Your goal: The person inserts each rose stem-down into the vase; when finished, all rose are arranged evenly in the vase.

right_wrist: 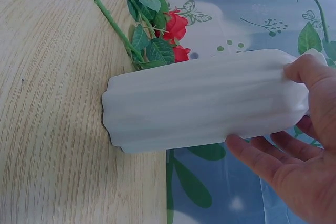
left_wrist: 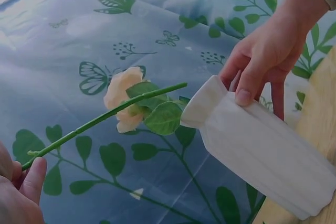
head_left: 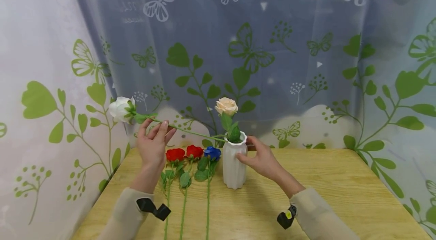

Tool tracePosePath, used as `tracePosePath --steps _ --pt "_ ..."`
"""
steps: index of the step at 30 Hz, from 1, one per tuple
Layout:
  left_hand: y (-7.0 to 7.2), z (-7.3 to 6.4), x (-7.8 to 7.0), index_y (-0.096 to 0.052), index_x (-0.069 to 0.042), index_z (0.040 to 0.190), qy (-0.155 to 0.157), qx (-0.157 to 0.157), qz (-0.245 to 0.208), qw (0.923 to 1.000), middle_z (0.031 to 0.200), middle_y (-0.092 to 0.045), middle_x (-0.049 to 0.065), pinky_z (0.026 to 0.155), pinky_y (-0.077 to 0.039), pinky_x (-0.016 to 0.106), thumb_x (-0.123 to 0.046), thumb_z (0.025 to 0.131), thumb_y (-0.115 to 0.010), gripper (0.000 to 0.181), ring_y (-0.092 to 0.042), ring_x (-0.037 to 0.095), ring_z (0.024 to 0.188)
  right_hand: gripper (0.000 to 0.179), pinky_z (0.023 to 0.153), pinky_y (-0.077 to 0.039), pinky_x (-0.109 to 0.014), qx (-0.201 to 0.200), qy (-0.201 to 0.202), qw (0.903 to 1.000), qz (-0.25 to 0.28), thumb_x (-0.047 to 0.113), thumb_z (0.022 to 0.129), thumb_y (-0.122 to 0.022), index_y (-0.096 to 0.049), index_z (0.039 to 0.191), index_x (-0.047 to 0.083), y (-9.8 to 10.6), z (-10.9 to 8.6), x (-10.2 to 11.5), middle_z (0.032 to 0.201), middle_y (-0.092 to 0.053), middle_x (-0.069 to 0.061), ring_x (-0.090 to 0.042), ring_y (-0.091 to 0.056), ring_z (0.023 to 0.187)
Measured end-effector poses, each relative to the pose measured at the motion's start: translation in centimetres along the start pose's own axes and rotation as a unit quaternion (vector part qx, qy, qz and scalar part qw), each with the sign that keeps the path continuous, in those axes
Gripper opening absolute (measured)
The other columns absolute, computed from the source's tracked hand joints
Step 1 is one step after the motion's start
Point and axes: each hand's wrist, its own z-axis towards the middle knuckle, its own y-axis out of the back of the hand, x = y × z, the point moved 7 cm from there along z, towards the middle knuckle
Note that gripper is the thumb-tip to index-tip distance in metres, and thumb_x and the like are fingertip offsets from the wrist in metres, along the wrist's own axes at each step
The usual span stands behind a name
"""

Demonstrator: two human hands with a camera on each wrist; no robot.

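Observation:
My left hand pinches the green stem of a white rose between thumb and fingers, just below the bloom. The stem slants to the right, its cut end close by the mouth of a white fluted vase. Upright on the table, the vase holds a peach rose with green leaves. My right hand grips the vase near its neck, thumb on the front and fingers round the far side, as the right wrist view also shows.
Two red roses and a blue rose lie side by side on the wooden table, left of the vase, stems toward the front. A curtain printed with leaves and butterflies hangs behind the table.

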Motion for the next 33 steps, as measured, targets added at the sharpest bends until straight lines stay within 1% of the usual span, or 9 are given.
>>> tracePosePath --steps 2,7,11,15,18,21,26,29,33 --pt "-0.4 0.0 0.0 -0.047 -0.005 0.147 -0.009 -0.003 0.006 0.9999 0.087 -0.072 0.000 0.082 -0.067 0.034 -0.002 0.100 -0.069 0.052 -0.077 0.015 0.083 0.067 0.099 -0.061 -0.053 0.000 0.002 1.0000 0.000 0.037 0.098 -0.077 -0.050 0.152 0.007 0.0 0.0 0.0 0.141 -0.062 -0.017 -0.039 -0.063 0.128" --pt "-1.7 -0.2 0.2 -0.046 -0.004 0.149 -0.025 0.009 0.027 0.9993 0.088 -0.067 0.001 0.082 -0.067 0.034 -0.001 0.100 -0.069 0.054 -0.077 0.015 0.085 0.067 0.100 -0.060 -0.053 0.002 -0.002 1.0000 -0.001 0.037 0.098 -0.077 -0.050 0.152 0.008 0.0 0.0 0.0 0.142 -0.061 -0.018 -0.041 -0.063 0.129" --pt "-2.7 -0.7 0.5 -0.047 -0.005 0.148 -0.040 0.025 0.046 0.9978 0.090 -0.069 0.000 0.080 -0.068 0.032 0.000 0.100 -0.069 0.053 -0.077 0.015 0.083 0.067 0.101 -0.060 -0.053 0.003 -0.008 1.0000 -0.001 0.038 0.098 -0.077 -0.049 0.152 0.008 -0.1 0.0 0.0 0.143 -0.061 -0.018 -0.041 -0.062 0.130" --pt "-4.0 -1.2 0.8 -0.048 -0.004 0.145 -0.059 0.048 0.048 0.9959 0.092 -0.071 0.003 0.079 -0.068 0.032 0.002 0.099 -0.069 0.051 -0.077 0.017 0.084 0.068 0.101 -0.060 -0.053 0.004 -0.009 1.0000 0.000 0.038 0.098 -0.076 -0.049 0.153 0.008 -0.1 -0.1 0.0 0.144 -0.060 -0.018 -0.041 -0.062 0.130" --pt "-5.1 -1.6 1.2 -0.049 -0.001 0.145 -0.071 0.068 0.054 0.9937 0.093 -0.073 0.004 0.079 -0.068 0.031 0.004 0.099 -0.069 0.051 -0.076 0.016 0.083 0.069 0.100 -0.060 -0.053 0.004 -0.007 1.0000 0.001 0.038 0.098 -0.076 -0.048 0.153 0.008 -0.1 -0.1 0.1 0.144 -0.060 -0.018 -0.042 -0.062 0.130" --pt "-6.2 -2.3 1.6 -0.049 0.000 0.147 -0.084 0.086 0.078 0.9897 0.097 -0.076 0.011 0.079 -0.067 0.031 0.004 0.098 -0.070 0.053 -0.076 0.015 0.081 0.069 0.101 -0.060 -0.053 0.003 -0.008 1.0000 0.000 0.038 0.098 -0.076 -0.048 0.153 0.008 -0.1 -0.1 0.1 0.144 -0.060 -0.018 -0.042 -0.062 0.130" --pt "-7.5 -3.1 2.4 -0.051 0.001 0.146 -0.112 0.112 0.107 0.9815 0.107 -0.072 0.031 0.079 -0.067 0.030 0.002 0.098 -0.072 0.053 -0.077 0.014 0.080 0.069 0.100 -0.060 -0.053 0.003 -0.008 1.0000 -0.002 0.039 0.098 -0.077 -0.049 0.153 0.008 -0.1 0.0 0.0 0.144 -0.060 -0.018 -0.042 -0.062 0.130" --pt "-8.1 -3.2 2.9 -0.054 0.003 0.142 -0.120 0.123 0.109 0.9791 0.107 -0.072 0.034 0.078 -0.067 0.029 0.003 0.097 -0.073 0.049 -0.076 0.010 0.078 0.069 0.100 -0.060 -0.053 0.004 -0.006 1.0000 -0.003 0.039 0.098 -0.076 -0.049 0.153 0.008 0.0 0.0 0.0 0.143 -0.060 -0.018 -0.042 -0.062 0.130" --pt "-8.7 -3.3 3.6 -0.057 0.003 0.137 -0.117 0.138 0.113 0.9771 0.106 -0.074 0.034 0.077 -0.067 0.028 0.003 0.096 -0.074 0.044 -0.077 0.008 0.078 0.069 0.100 -0.060 -0.053 0.005 -0.005 1.0000 -0.002 0.038 0.098 -0.077 -0.048 0.153 0.008 0.0 0.0 0.0 0.144 -0.060 -0.018 -0.041 -0.062 0.130"
